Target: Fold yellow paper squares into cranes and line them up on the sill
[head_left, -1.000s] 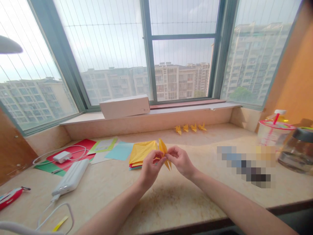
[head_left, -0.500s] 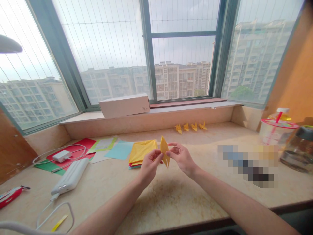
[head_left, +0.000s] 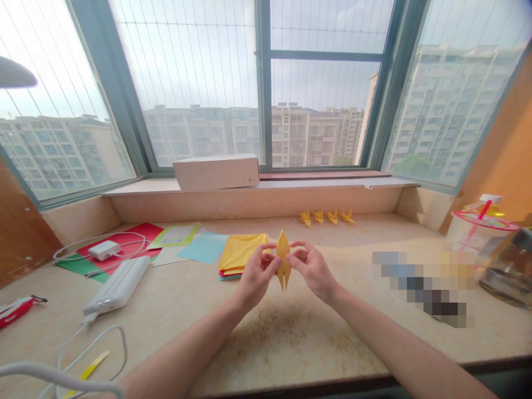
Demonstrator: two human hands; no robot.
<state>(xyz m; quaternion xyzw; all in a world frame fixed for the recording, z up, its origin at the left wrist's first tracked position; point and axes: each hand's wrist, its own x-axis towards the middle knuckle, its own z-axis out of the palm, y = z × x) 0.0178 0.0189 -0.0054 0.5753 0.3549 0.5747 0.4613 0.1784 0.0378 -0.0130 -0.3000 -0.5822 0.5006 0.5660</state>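
Observation:
A folded piece of yellow origami paper (head_left: 283,259), a slim diamond with two narrow points at the bottom, is held upright above the table. My left hand (head_left: 261,270) pinches its left edge between thumb and fingers. On the opposite edge, my right hand (head_left: 310,269) has the same kind of pinch. Just behind my left hand lies a stack of coloured paper (head_left: 241,255) with yellow on top. Several small yellow paper cranes (head_left: 318,216) stand in a row near the back wall.
Loose paper sheets (head_left: 205,247), a white power bank (head_left: 117,285) and a charger with cable (head_left: 105,250) lie to the left. At the right stand a cup with a red straw (head_left: 477,233) and a glass jug (head_left: 509,274). A white box (head_left: 216,173) rests on the sill.
The folded yellow paper has turned to show its broad face more squarely and is more upright. Both hands still pinch it. The camera view has shifted slightly.

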